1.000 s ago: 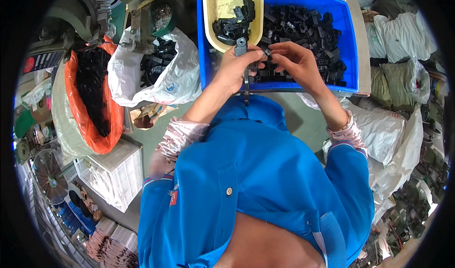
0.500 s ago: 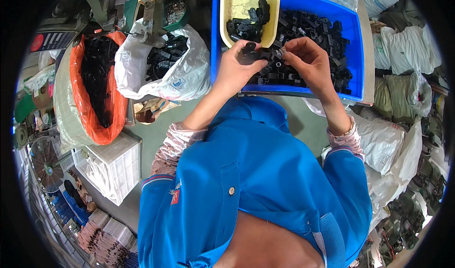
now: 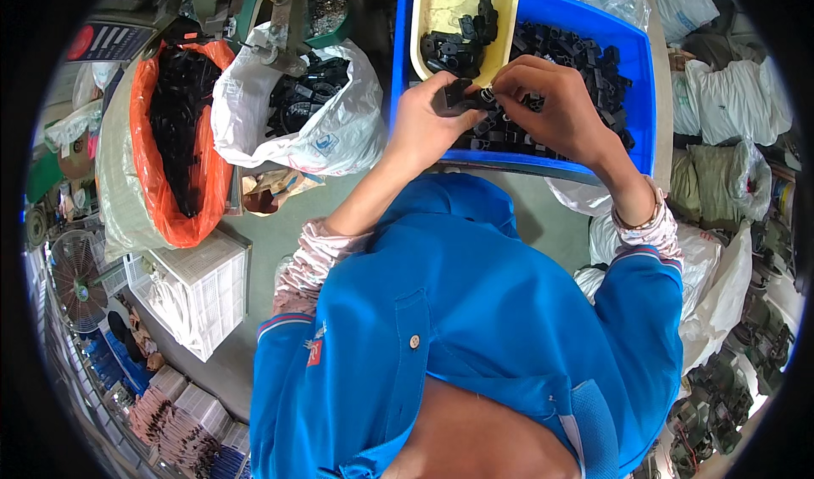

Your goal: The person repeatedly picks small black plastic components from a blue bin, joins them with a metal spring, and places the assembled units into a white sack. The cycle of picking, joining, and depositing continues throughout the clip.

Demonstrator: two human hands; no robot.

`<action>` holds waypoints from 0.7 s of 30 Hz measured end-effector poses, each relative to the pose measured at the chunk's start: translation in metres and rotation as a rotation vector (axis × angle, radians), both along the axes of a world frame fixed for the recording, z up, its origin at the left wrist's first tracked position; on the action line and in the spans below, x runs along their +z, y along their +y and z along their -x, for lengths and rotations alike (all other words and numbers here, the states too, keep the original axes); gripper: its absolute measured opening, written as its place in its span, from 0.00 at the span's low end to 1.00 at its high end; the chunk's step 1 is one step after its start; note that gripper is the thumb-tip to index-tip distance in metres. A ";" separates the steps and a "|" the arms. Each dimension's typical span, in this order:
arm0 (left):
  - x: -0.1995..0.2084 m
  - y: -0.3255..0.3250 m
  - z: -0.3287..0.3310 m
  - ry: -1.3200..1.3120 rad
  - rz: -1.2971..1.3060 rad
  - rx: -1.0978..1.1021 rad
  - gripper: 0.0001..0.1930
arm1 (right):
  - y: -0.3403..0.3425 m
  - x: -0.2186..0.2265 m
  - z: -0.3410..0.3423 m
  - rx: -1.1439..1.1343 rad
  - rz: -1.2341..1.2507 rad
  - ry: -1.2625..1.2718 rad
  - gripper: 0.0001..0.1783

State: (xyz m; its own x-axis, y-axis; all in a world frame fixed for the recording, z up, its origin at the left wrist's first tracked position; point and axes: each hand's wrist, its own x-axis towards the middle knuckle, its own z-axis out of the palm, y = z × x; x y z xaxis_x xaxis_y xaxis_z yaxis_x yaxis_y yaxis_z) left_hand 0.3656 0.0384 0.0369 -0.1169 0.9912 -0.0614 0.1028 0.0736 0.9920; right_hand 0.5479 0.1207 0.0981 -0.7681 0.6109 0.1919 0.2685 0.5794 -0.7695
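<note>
My left hand (image 3: 421, 125) is closed round a black plastic part (image 3: 458, 97), over the near side of a blue bin (image 3: 643, 110). Against the right end of that part, my right hand (image 3: 560, 110) pinches a small metal coil spring (image 3: 487, 95). The fingers partly cover the spring, so how far it sits in the part cannot be told. Many small black parts (image 3: 593, 80) fill the bin below. A pale yellow tray (image 3: 444, 0) rests over the bin's left part, with several black parts (image 3: 462, 42) in it, just beyond my left hand.
To the left stand a white sack (image 3: 242, 131) and an orange-lined sack (image 3: 208, 212), both holding black parts. A white plastic crate (image 3: 212, 297) is on the floor near a fan (image 3: 76, 280). Filled white sacks (image 3: 733, 97) line the right side.
My right hand has moved in to my left hand, bringing the spring against the end of the black part. The whole view has shifted slightly.
</note>
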 end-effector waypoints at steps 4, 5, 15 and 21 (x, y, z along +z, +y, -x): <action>-0.001 -0.001 0.000 -0.050 -0.004 0.009 0.16 | 0.002 -0.004 0.002 -0.008 0.049 0.026 0.05; -0.002 -0.002 0.000 -0.045 -0.010 0.008 0.17 | 0.002 -0.006 0.002 0.007 -0.020 0.012 0.05; -0.001 0.004 -0.008 -0.164 -0.015 0.007 0.20 | 0.007 -0.012 0.010 0.184 -0.495 -0.049 0.09; 0.008 0.005 -0.009 -0.129 0.043 -0.021 0.21 | 0.013 -0.013 0.003 0.183 -0.373 -0.067 0.10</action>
